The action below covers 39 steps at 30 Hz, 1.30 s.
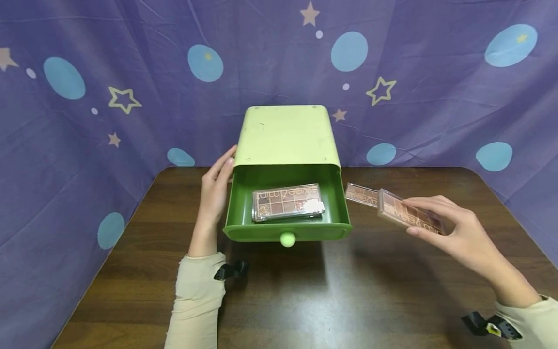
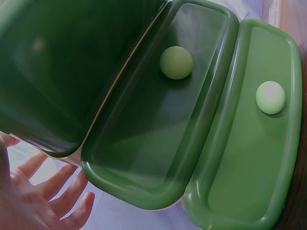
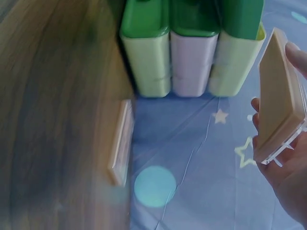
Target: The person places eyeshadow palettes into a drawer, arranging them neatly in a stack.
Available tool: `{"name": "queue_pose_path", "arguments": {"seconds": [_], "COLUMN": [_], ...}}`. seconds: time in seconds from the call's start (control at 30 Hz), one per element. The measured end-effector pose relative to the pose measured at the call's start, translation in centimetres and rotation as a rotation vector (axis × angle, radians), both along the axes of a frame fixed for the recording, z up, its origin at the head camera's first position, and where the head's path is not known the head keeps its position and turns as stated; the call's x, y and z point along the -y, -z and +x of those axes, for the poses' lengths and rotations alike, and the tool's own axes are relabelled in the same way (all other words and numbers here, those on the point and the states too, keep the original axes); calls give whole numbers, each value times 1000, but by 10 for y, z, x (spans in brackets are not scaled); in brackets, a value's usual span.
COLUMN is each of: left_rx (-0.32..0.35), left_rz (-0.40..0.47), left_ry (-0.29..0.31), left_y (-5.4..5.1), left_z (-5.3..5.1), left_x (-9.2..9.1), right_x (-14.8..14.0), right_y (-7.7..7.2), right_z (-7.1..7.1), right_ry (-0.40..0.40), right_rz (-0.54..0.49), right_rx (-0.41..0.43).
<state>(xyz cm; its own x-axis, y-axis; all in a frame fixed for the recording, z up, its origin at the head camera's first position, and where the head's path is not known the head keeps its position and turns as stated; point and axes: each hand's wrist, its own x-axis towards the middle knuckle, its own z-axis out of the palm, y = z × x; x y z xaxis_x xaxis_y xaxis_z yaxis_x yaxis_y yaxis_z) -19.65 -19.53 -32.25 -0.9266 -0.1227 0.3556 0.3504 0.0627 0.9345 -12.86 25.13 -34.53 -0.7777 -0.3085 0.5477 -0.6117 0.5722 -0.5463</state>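
Note:
A stack of box drawers has its top drawer [image 1: 287, 232] pulled out, with eyeshadow palettes [image 1: 287, 201] lying inside. Two lower green drawer fronts [image 2: 144, 129] with round knobs show in the left wrist view. My left hand [image 1: 213, 194] rests against the left side of the top box [image 1: 287, 135], fingers extended. To the right of the drawer, my right hand [image 1: 462, 228] pinches a palette [image 1: 410, 213] between thumb and fingers, raised above the table. In the right wrist view the held palette [image 3: 278, 96] shows its plain back.
Another palette [image 1: 361, 195] lies on the wooden table [image 1: 279, 300] right of the boxes, partly behind the held one. A purple curtain [image 1: 279, 58] with stars and dots hangs behind the table.

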Motion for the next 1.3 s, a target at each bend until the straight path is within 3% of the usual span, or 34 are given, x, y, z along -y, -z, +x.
{"name": "queue_pose_path", "arguments": {"seconds": [0.2, 0.57, 0.87, 1.13, 1.3], "left_rx": [5, 5, 3, 10, 10], "left_rz": [-7, 4, 3, -1, 0], "left_ry": [-4, 0, 1, -7, -3], "left_y": [0, 0, 1, 1, 0], "left_z": [0, 1, -1, 0, 0], "left_x": [1, 0, 1, 1, 1], "right_x": [19, 62, 101, 110, 121], "right_y": [-9, -28, -60, -52, -52], "right_z": [-3, -14, -5, -25, -31], "right_ry": [-28, -187, -305, -341, -371], "right_rz": [-74, -175, -222, -156, -117], "right_rx": [-29, -118, -128, -86, -46]}}
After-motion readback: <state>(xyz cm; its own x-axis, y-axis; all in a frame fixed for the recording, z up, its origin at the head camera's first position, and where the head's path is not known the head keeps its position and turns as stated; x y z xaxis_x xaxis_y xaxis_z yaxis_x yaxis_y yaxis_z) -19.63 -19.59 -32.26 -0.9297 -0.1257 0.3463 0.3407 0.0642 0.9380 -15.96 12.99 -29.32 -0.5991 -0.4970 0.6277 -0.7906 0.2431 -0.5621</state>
